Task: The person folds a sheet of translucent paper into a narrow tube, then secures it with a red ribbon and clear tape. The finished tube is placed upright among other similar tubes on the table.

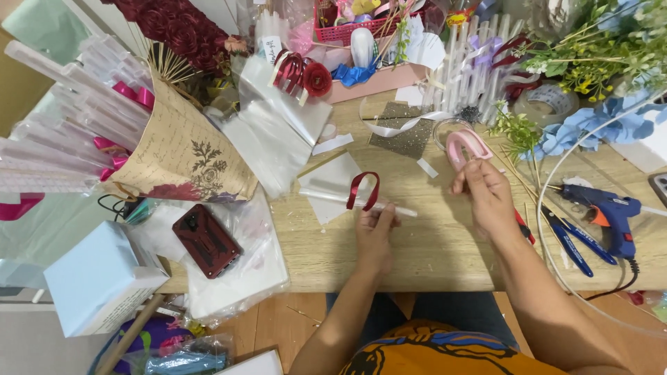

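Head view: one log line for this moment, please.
left hand: pinches thin clear tube with dark red ribbon loop | right hand: holds pink tape dispenser | surface: wooden table | nearby: blue glue gun

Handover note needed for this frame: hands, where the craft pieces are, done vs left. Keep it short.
Left hand: pinches a thin clear plastic stick with a dark red satin ribbon loop standing on it, over the pale wooden table.
Right hand: holds a pink tape dispenser above the table; whether tape is pulled out cannot be told.
Nearby: blue hot glue gun and blue-handled pliers at right, clear cellophane sheets at left.
Done: ribbon folded into a loop on the stick.
Left: no tape visible on the loop yet; fastening appears to remain.
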